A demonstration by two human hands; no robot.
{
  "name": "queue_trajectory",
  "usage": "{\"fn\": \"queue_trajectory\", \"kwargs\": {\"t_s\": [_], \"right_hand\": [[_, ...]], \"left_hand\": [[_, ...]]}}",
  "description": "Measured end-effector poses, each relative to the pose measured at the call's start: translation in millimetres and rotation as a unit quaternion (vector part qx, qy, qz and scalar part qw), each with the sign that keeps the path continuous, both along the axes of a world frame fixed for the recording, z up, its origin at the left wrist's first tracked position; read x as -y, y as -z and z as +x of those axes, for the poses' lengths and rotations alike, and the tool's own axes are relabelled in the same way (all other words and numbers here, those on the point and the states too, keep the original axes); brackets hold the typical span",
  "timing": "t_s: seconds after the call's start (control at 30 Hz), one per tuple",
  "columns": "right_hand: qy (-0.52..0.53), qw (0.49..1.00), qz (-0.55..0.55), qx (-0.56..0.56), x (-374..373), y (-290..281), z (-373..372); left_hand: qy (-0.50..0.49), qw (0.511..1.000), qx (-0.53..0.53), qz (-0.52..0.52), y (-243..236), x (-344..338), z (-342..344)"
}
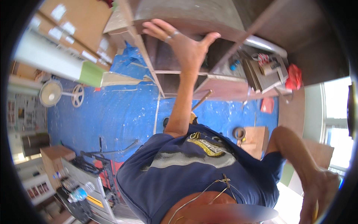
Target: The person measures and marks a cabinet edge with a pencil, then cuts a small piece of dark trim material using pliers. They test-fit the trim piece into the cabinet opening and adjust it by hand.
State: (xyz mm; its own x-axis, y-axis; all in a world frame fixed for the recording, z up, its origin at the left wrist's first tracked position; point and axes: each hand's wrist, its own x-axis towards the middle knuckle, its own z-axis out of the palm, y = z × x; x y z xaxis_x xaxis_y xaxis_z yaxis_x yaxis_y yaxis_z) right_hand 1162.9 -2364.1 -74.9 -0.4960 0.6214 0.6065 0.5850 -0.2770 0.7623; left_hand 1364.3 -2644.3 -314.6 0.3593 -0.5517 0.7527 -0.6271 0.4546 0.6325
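My left hand reaches forward to a dark brown wooden cabinet with open compartments. Its fingers and thumb are spread, a ring shows on one finger, and nothing is held. The palm lies over the edge of a cabinet board; I cannot tell how firmly it touches. My right hand is raised close by at the lower right, with the elbow bent outward. Its fingers are curled, and a thin yellowish bit shows at them. What they hold, if anything, is partly out of view.
Blue sheeting with white specks covers the floor. A white fan lies at the left. Stacked boards, a red bag and a blue-capped bottle sit at the cabinet's right. Tape rolls lie near a brown board.
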Motion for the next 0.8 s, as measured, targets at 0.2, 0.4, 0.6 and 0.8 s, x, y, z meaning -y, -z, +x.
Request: {"fn": "queue_trajectory", "kwargs": {"t_s": [0.2, 0.4, 0.6, 0.8], "right_hand": [[0.529, 0.658, 0.512, -0.158, 131.8, 137.1, 63.9], [0.436, 0.709, 0.507, -0.222, 254.2, 171.0, 177.9], [0.498, 0.658, 0.521, -0.219, 274.2, 181.4, 192.6], [0.547, 0.621, 0.516, -0.219, 278.1, 179.7, 197.7]], "left_hand": [[0.018, 0.999, -0.039, 0.004, 2.8, -4.9, -3.9], [0.169, 0.970, -0.174, 0.007, 39.5, 3.6, -18.0], [0.280, 0.945, -0.150, -0.083, 28.9, 12.9, -12.0], [0.215, 0.949, -0.195, -0.124, 16.4, -1.4, -11.5]]}}
